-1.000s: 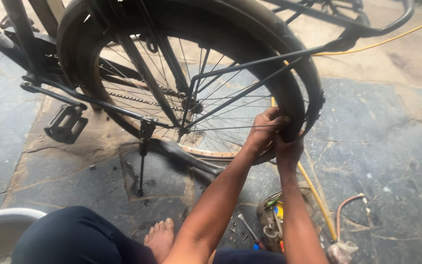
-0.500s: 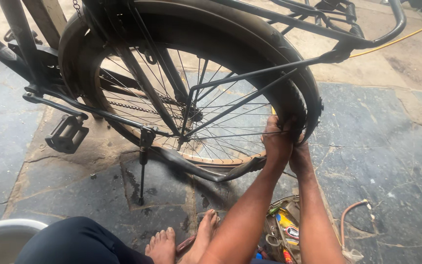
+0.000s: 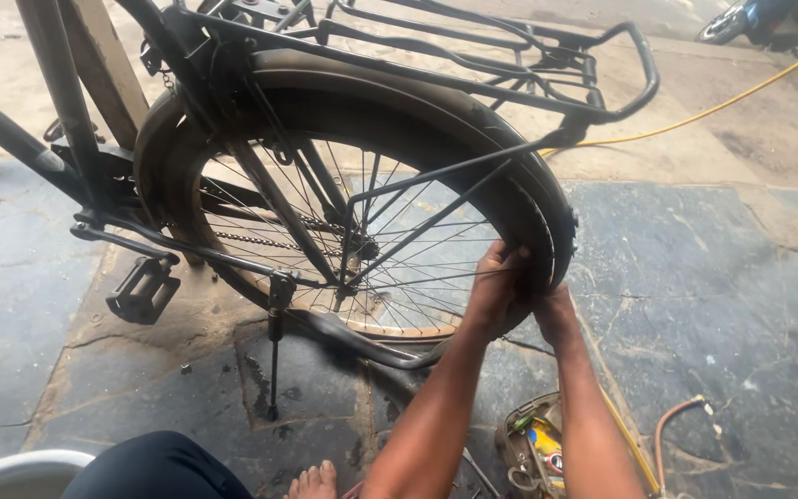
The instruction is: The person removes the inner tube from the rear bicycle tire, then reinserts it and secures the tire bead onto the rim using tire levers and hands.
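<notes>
Since half a second ago my view has lifted, and both hands stay on the rear tyre [image 3: 538,222]. Nearest lies a small open tool box [image 3: 530,445]. My left hand [image 3: 496,291] clamps the tyre; my right hand [image 3: 554,310] presses beside it, under the mudguard [image 3: 436,92]. Beyond sits the rear rack [image 3: 473,42].

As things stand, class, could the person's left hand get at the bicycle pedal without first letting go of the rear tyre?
Probably not. The left hand grips the rear tyre beside the right hand, while the pedal sits across the wheel, beyond the kickstand.
</notes>
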